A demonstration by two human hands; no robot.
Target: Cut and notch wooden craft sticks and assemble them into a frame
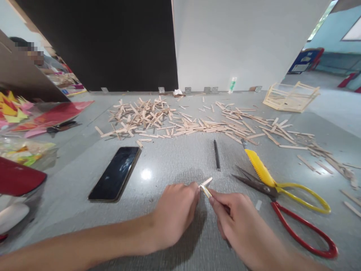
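Observation:
Between finger and thumb, my left hand [179, 209] pinches a small wooden stick [207, 181] above the grey table [158, 165]. My right hand [234, 216] is closed on a slim yellow tool [206, 191], whose tip touches the stick beside my left fingertips. What kind of tool it is cannot be made out. A black pen-like rod [216, 155] lies just beyond my hands. To the right rest open scissors [262, 186] with one yellow and one red handle, beside a yellow serrated cutter [258, 164]. A dark phone [115, 173] lies left of my hands.
Many wooden sticks [146, 114] are strewn across the back and right of the table. A small stick frame [291, 98] stands at the back right, a glue tube [232, 85] by the white panel [239, 41]. Red paper [62, 113] and a person [36, 56] are at left.

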